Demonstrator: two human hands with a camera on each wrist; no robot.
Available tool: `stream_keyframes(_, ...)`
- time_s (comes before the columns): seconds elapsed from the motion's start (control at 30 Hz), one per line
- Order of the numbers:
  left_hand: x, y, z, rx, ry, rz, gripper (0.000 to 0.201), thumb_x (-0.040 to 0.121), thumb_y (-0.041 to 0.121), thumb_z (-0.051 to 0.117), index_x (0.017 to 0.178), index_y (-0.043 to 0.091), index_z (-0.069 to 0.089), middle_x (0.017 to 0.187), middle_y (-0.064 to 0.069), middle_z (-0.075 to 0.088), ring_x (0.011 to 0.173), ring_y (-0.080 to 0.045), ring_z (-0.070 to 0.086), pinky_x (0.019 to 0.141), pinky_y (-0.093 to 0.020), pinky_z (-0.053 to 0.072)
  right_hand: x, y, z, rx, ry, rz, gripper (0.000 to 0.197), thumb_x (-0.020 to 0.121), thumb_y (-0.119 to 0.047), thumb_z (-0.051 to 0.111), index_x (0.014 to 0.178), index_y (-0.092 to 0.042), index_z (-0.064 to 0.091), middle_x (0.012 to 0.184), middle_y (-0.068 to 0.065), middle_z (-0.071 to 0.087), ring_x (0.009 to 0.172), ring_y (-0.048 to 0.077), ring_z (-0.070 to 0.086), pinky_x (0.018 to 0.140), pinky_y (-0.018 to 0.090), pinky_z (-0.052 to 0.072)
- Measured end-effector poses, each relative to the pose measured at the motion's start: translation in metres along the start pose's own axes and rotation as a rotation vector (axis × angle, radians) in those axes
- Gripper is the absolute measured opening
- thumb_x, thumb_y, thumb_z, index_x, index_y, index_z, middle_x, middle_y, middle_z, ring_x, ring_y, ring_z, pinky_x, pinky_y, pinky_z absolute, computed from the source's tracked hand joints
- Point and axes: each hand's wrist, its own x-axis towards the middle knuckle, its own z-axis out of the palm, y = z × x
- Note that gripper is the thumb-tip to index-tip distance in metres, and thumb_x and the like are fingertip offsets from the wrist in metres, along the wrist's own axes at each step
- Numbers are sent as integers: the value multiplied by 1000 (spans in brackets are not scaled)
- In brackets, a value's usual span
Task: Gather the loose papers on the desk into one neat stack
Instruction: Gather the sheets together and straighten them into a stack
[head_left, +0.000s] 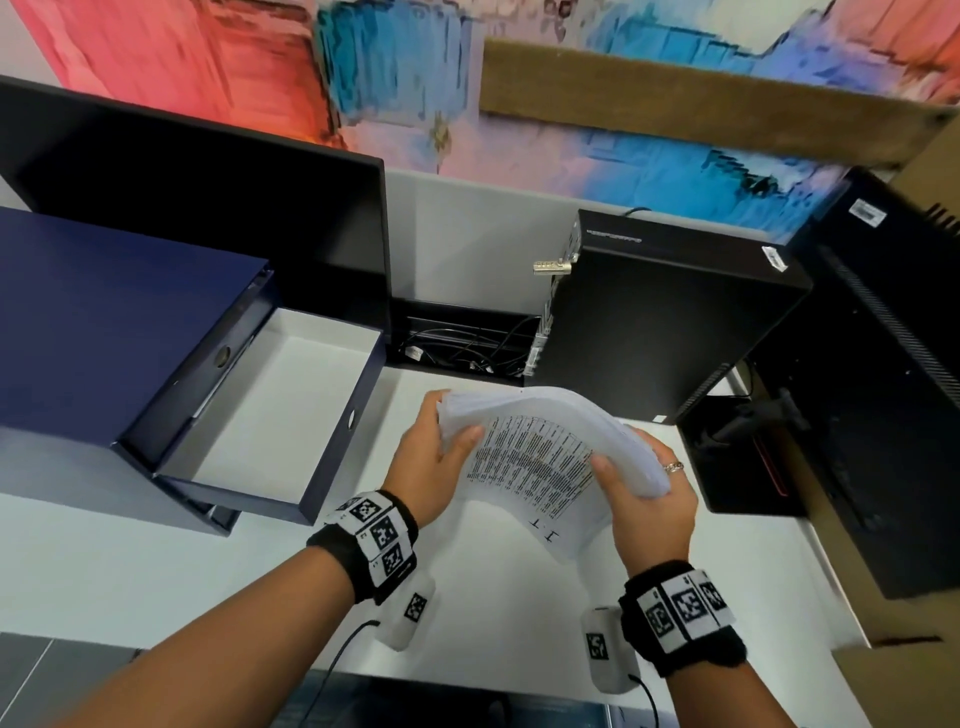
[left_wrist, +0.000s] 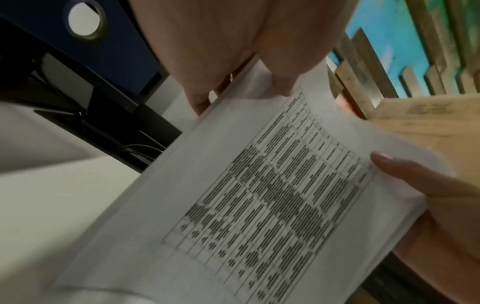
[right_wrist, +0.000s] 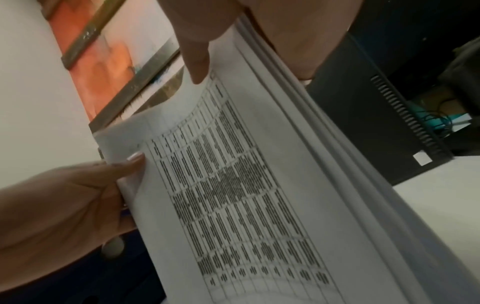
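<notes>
Now: both hands hold the bundle of papers (head_left: 540, 457) above the white desk (head_left: 156, 571), lifted clear, in front of the black computer tower (head_left: 665, 312). Left hand (head_left: 431, 462) grips the far-left edge, thumb on the printed table, fingers curled behind. Right hand (head_left: 649, 499) grips the right edge the same way, thumb on top. The sheaf bows upward between the 2 grips. Sheet edges look stepped at the right in the right wrist view, so not yet square.

Judgement: step in hand is squaring the bundle. To do it well, relax the bow, loosen both grips slightly, stand the bundle on 1 edge and tap it on the desk, then turn and tap the adjoining edge. Squeezing hard would lock the offset in. The open blue box (head_left: 270, 410) sits just left; keep elbows clear of it.
</notes>
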Motion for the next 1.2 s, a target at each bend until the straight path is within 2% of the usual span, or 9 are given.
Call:
stream_keyframes(0.13,10,16,1,-107,145,78,42,86,41,68,118,26,48,105,11,63,92,3,62,80,-12,50,7,-13,3,27,16,-84,29,82,-5,76,109,-15,69,96,-15,71,88,-7,65,75,9,50)
stream_keyframes(0.23,17,26,5,-129,239,89,29,88,35,66,113,25,55,103,9,65,95,2,60,83,-8,43,12,-18,9,23,83,-97,21,90,-3,66,89,-23,73,84,-23,72,83,-7,65,74,9,49)
stream_keyframes(0.4,30,36,10,-124,294,49,11,89,23,68,99,21,63,94,13,66,88,5,60,78,-7,45,18,-17,14,66,140,-106,19,91,-5,63,90,-21,73,83,-6,77,84,10,71,80,22,55)
stream_keyframes(0.5,34,37,12,-104,321,40,7,89,17,65,93,22,65,90,13,66,88,-1,61,82,-17,48,19,-15,14,52,151,-107,25,93,-6,59,90,-26,72,86,2,77,89,23,72,85,36,56)
stream_keyframes(0.6,37,39,12,-115,333,31,11,89,13,62,87,23,68,85,13,68,86,-5,62,82,-22,49,17,-16,12,43,130,-90,27,95,-7,54,94,-28,71,90,3,77,91,26,72,85,40,56)
stream_keyframes(0.73,38,38,14,-104,312,30,17,87,13,65,82,28,71,85,11,71,89,-10,66,88,-31,54,15,-17,11,-29,59,-122,19,89,-15,70,98,-32,71,95,-2,75,94,13,71,90,37,57)
stream_keyframes(0.87,41,40,11,-58,260,76,12,86,15,67,85,26,72,90,9,71,93,-10,65,92,-35,53,13,-18,4,-106,-64,-137,39,75,-15,84,111,-22,70,101,-9,73,93,3,69,81,18,56)
stream_keyframes(1.0,42,38,4,119,173,234,10,84,20,73,78,26,68,90,10,66,93,-7,63,91,-29,51,14,-17,1,-230,-59,-186,29,80,-17,81,93,-41,70,93,-15,72,89,1,68,80,17,56)
stream_keyframes(1.2,48,41,2,255,68,280,12,93,18,62,81,17,63,94,5,63,92,-9,60,90,-30,51,15,-18,3,-260,-37,-202,21,82,-17,79,99,-28,73,94,-17,71,88,-5,66,80,11,53)
